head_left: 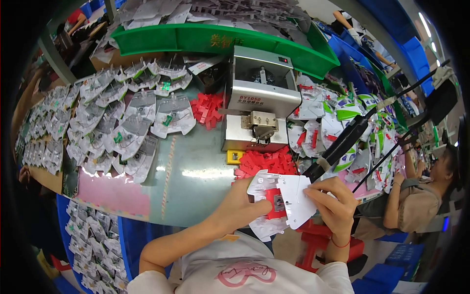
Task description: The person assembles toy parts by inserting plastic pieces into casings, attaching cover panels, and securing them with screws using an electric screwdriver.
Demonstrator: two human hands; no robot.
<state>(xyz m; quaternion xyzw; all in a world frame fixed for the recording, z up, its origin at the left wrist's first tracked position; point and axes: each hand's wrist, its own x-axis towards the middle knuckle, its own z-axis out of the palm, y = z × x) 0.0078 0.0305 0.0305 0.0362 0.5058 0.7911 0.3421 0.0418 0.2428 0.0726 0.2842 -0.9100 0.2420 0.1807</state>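
My left hand (240, 203) grips a white plastic shell (267, 229) from its left side, thumb on the front, just off the table's near edge. A red plastic piece (270, 195) sits inside the shell. With fingertips and thumb pinched together, my right hand (338, 201) holds the upper right corner of a flat white plastic plate (299, 210). The plate overlaps the shell's right part and partly covers the red piece; whether it is seated there I cannot tell. Close above the right hand lies a black electric screwdriver (338, 149), angled across the table.
A silver screw feeder (262, 95) stands mid-table, with loose red pieces (264, 162) before it. Rows of shells (139, 112) fill the left; shells with red pieces (313, 137) lie right. Behind is a green tray (196, 40). A blue crate (125, 245) stands lower left; a co-worker (416, 201) sits right.
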